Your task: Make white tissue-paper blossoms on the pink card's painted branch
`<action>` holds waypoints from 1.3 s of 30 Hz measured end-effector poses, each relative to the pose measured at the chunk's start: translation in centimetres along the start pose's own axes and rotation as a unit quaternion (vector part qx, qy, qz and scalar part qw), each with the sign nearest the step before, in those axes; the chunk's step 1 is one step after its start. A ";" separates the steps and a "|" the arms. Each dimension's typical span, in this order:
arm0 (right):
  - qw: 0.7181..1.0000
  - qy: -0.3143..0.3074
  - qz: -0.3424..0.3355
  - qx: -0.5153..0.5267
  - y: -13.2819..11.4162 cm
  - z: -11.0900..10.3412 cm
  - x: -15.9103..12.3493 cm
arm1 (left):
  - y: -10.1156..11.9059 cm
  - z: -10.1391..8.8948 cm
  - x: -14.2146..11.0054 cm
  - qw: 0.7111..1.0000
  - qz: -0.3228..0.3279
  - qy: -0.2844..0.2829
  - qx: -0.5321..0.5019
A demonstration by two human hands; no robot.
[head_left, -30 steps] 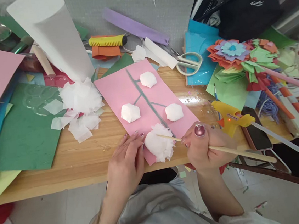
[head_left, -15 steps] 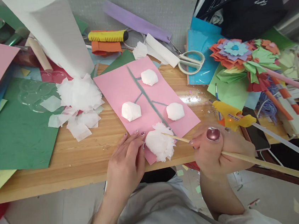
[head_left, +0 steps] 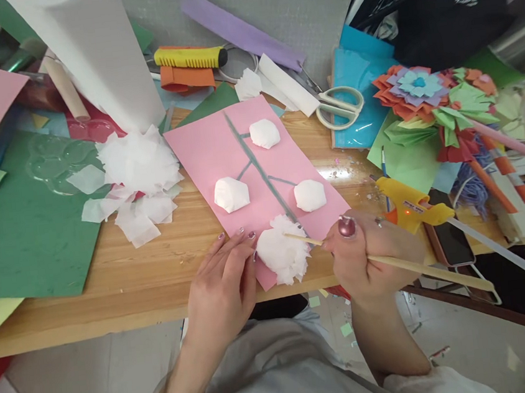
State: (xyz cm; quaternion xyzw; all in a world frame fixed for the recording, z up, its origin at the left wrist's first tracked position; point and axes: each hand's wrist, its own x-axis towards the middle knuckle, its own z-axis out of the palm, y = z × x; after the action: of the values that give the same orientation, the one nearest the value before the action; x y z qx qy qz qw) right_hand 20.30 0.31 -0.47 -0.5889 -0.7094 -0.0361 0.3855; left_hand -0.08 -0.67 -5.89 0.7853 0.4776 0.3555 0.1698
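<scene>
A wooden stick, like a chopstick (head_left: 434, 274), is gripped in my right hand (head_left: 371, 250), its thin tip touching a fluffy white paper tuft (head_left: 283, 253). That tuft lies at the near corner of a pink sheet (head_left: 200, 143). My left hand (head_left: 224, 275) rests flat with fingers extended, its fingertips over the sheet's lower left edge and beside the tuft. On the sheet a grey-green branch (head_left: 260, 172) is drawn. Three smooth white puffs sit by its twigs: a top puff (head_left: 265, 134), a left puff (head_left: 231, 194) and a right puff (head_left: 310, 195).
Left of the sheet lies a pile of white tissue squares (head_left: 137, 166) on green paper (head_left: 28, 246). Behind are a yellow cutter (head_left: 189, 57) and scissors (head_left: 340, 107). A yellow glue gun (head_left: 408, 203), paper flowers (head_left: 419, 83) and a phone (head_left: 449, 239) stand to the right.
My right hand has turned slightly and shifted left, and the stick's rear end has swung left and up. Its tip stays on the tuft. My left hand has hardly moved.
</scene>
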 end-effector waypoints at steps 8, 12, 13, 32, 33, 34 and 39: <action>1.000 -0.016 -0.013 -0.013 -1.0 1.1 2.0 | -0.1 0.0 0.0 1.000 0.005 0.001 0.019; 1.000 -0.001 0.019 0.020 -0.6 1.2 1.3 | -0.2 0.1 0.1 1.000 0.008 0.002 0.021; 0.999 0.013 0.035 0.035 -0.5 1.1 1.0 | -0.2 0.1 0.1 1.000 0.010 0.003 0.021; 0.975 0.173 0.100 0.097 -1.0 0.3 -0.8 | 0.1 -0.2 0.1 1.000 -0.014 -0.001 0.017; 0.981 0.148 0.091 0.088 -0.9 0.4 -0.9 | 0.1 -0.2 0.1 1.000 -0.014 -0.003 0.018; 0.985 0.128 0.084 0.082 -0.8 0.4 -1.0 | 0.1 -0.2 0.2 1.000 -0.014 -0.004 0.018; 0.971 0.177 0.120 0.110 -0.6 -0.4 -1.6 | 0.2 -0.2 0.2 1.000 -0.008 0.005 0.023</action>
State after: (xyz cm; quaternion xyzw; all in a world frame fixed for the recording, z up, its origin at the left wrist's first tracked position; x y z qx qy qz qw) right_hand 20.02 -1.32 -0.90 -0.6077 -0.5534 -0.0149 0.5694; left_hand 0.00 -0.59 -5.58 0.7834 0.4926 0.3472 0.1515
